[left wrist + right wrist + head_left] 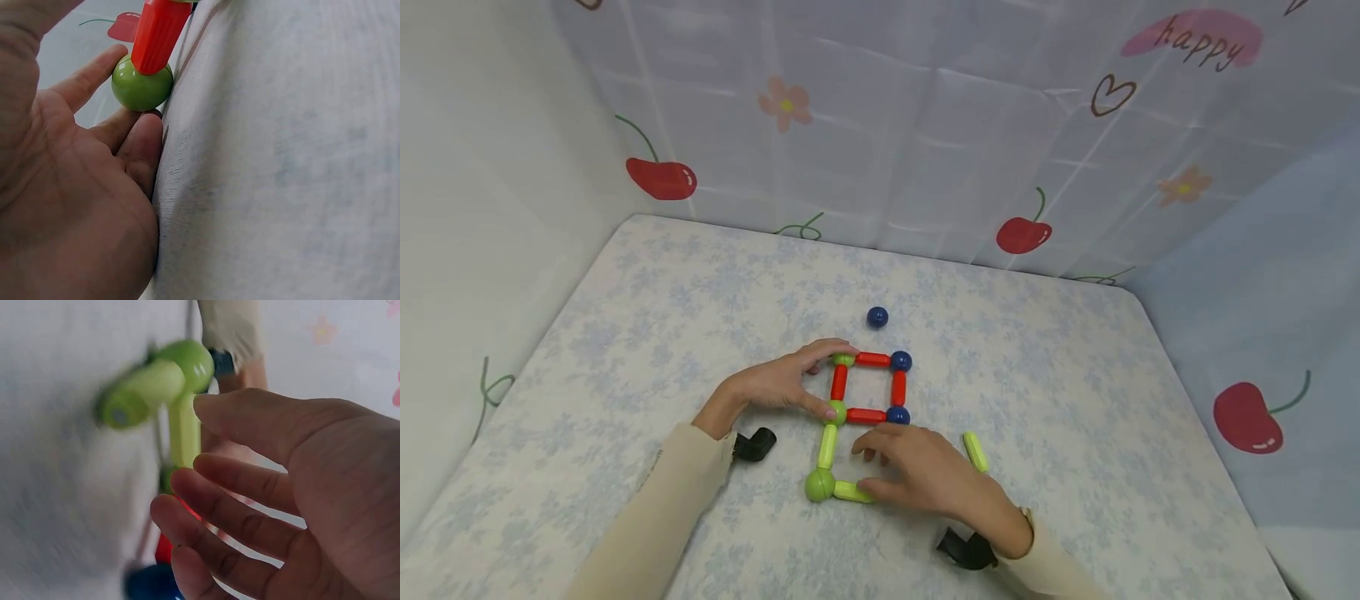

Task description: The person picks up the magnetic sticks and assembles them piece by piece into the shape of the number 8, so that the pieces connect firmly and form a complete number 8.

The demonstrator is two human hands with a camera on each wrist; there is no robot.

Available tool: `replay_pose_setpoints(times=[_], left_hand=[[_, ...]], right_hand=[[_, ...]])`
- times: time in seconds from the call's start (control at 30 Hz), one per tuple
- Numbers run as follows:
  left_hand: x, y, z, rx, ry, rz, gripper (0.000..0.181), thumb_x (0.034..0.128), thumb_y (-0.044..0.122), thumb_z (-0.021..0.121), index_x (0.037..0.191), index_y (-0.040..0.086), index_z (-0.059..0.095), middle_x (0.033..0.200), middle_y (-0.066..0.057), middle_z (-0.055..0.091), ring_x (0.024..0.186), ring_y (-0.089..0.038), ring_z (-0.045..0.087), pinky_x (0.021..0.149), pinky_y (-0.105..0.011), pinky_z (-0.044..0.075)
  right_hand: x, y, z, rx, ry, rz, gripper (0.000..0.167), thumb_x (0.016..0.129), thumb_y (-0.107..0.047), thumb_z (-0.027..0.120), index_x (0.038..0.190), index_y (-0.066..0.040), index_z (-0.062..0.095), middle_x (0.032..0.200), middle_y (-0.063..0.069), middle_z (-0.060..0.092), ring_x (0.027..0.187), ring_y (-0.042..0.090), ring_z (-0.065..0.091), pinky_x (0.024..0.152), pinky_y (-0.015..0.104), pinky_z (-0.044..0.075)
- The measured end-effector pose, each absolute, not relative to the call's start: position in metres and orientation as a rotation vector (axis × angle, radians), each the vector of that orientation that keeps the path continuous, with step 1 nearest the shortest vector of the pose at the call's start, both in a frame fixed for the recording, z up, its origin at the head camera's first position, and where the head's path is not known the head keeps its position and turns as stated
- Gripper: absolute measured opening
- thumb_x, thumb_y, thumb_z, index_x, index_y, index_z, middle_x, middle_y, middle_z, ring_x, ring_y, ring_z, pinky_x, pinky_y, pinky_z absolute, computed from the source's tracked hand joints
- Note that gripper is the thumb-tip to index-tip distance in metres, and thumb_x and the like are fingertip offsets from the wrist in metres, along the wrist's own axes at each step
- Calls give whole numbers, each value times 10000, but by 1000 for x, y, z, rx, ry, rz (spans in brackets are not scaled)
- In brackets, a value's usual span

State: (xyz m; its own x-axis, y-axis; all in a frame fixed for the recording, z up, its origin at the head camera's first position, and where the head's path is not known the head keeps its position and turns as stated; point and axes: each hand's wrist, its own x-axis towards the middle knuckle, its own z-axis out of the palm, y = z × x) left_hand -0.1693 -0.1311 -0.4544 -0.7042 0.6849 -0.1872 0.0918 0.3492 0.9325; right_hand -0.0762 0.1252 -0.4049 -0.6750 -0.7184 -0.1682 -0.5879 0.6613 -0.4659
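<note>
On the table lies a square of red magnetic rods (pixel 867 416), joined by green balls on its left and blue balls (pixel 901 361) on its right. My left hand (pixel 782 382) holds the left side, thumb on the near green ball (pixel 837 412), fingers at the far green ball (pixel 134 89). From the near ball a light-green rod (pixel 827 447) runs to a larger green ball (pixel 820 484), where another light-green rod (pixel 140 394) branches rightward. My right hand (pixel 921 471) hovers above that rod with its fingers loosely bent and apart, holding nothing.
A loose blue ball (pixel 877 317) lies beyond the square. To the right of the right hand lies a loose light-green rod (pixel 975 452). Black wrist devices (pixel 756 445) sit by both cuffs. A printed curtain hangs along the table's far edge.
</note>
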Motion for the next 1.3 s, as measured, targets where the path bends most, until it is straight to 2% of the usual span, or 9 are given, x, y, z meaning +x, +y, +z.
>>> replay_pose_setpoints(times=[0.3, 0.57, 0.73, 0.87, 1.0, 1.2, 1.3], left_hand=[[-171, -131, -457, 698, 2037, 1377, 904, 789, 280, 871, 1535, 295, 362, 1664, -14, 141, 1479, -365, 224, 1171, -585, 247], [-170, -130, -458, 694, 2020, 1379, 894, 795, 263, 867, 1533, 294, 364, 1654, -15, 163, 1478, -354, 215, 1180, -579, 232], [-171, -130, -457, 693, 2028, 1377, 890, 794, 268, 869, 1530, 305, 371, 1657, -12, 152, 1480, -353, 218, 1180, -579, 234], [-172, -130, -457, 682, 2023, 1381, 898, 786, 266, 875, 1529, 299, 374, 1658, -8, 149, 1487, -353, 209, 1184, -577, 228], [-171, -129, -457, 693, 2020, 1381, 907, 780, 259, 879, 1532, 279, 373, 1655, -15, 161, 1495, -336, 199, 1191, -566, 221], [-172, -130, -457, 690, 2029, 1373, 899, 778, 263, 880, 1526, 293, 381, 1657, -10, 160, 1490, -341, 211, 1186, -565, 234], [-172, -131, -456, 677, 2039, 1364, 895, 779, 272, 879, 1522, 304, 382, 1655, -6, 163, 1484, -355, 225, 1183, -570, 241]], right_hand=[[-138, 140, -385, -922, 2767, -629, 345, 915, -262, 749, 1202, -82, 683, 1017, 26, 706, 846, 178, 667, 693, 273, 526], [-201, 139, -397, -885, 2776, -676, 354, 957, -218, 693, 1251, -27, 649, 1182, 150, 668, 895, 242, 687, 743, 336, 577], [-225, 135, -399, -855, 2730, -692, 390, 985, -167, 637, 1353, -49, 590, 1299, 197, 592, 966, 311, 681, 826, 419, 576], [-237, 131, -402, -808, 2654, -635, 437, 1003, -140, 590, 1433, -89, 529, 1385, 196, 540, 1028, 334, 663, 900, 453, 550], [-243, 130, -409, -783, 2600, -605, 422, 1008, -120, 585, 1426, -88, 534, 1413, 170, 545, 1066, 331, 662, 923, 447, 543], [-241, 138, -413, -732, 2627, -627, 354, 978, -126, 642, 1327, -82, 598, 1315, 165, 602, 1014, 300, 662, 901, 426, 544], [-234, 144, -411, -711, 2683, -632, 342, 962, -170, 672, 1292, -102, 611, 1238, 149, 602, 955, 265, 651, 835, 393, 553]])
